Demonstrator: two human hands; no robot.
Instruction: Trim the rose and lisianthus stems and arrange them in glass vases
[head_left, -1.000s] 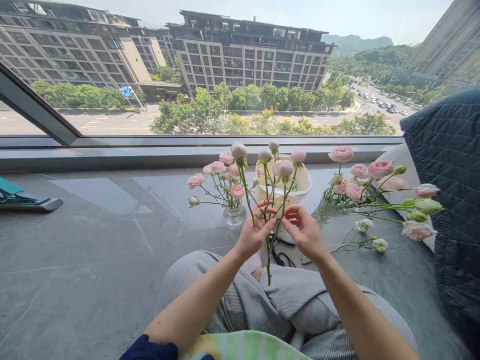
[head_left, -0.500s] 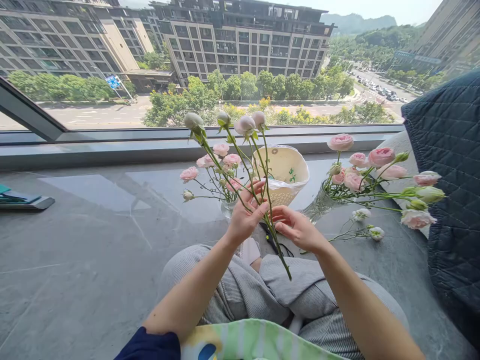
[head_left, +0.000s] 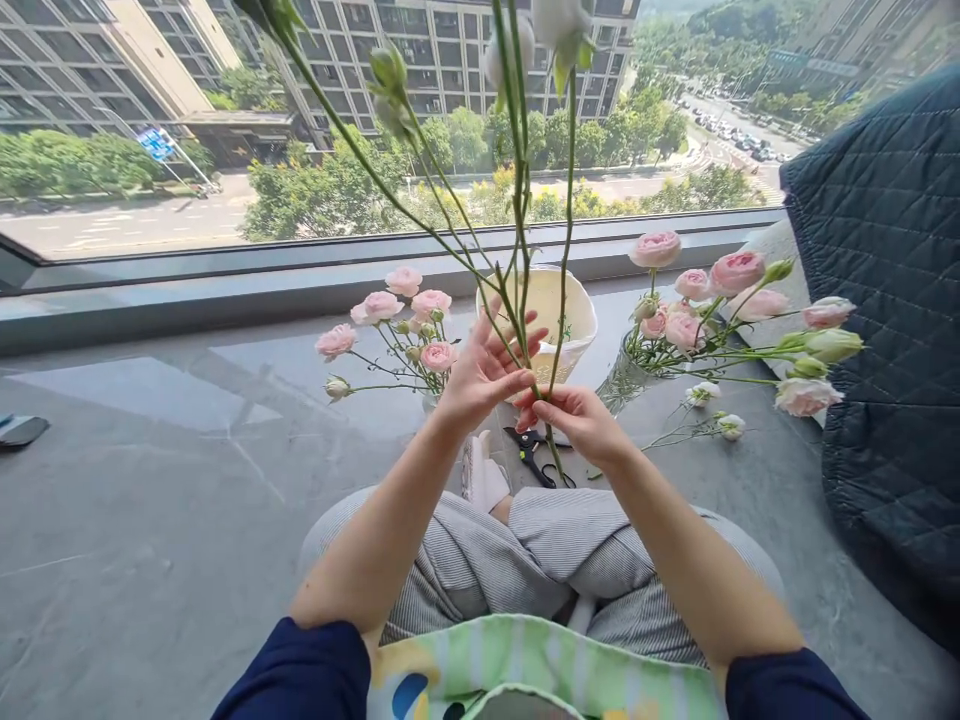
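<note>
A bunch of long green flower stems [head_left: 519,220] with pale, mostly closed blooms stands upright before me; some heads run out of the top of the view. My left hand [head_left: 480,375] loosely cradles the stems between thumb and fingers, its fingers partly spread behind them. Lower down, my right hand [head_left: 577,422] pinches the stems near their crossing point. Their cut ends hang beside black pruning shears [head_left: 531,458] on the floor. Behind my hands stands a cream bucket [head_left: 576,305] with a whitish liner, partly hidden by stems and fingers.
Pink flowers [head_left: 376,306] stand left in a vase mostly hidden by my left arm. On the right, a glass vase [head_left: 621,378] holds more pink flowers [head_left: 737,272]. White flowers [head_left: 730,427] lie nearby. A dark quilted cover [head_left: 892,300] borders the right; a window lies ahead.
The stems have risen and turned more upright, their heads now partly beyond the top of the view. My right hand has moved left and closed on them. The view has tilted downward.
</note>
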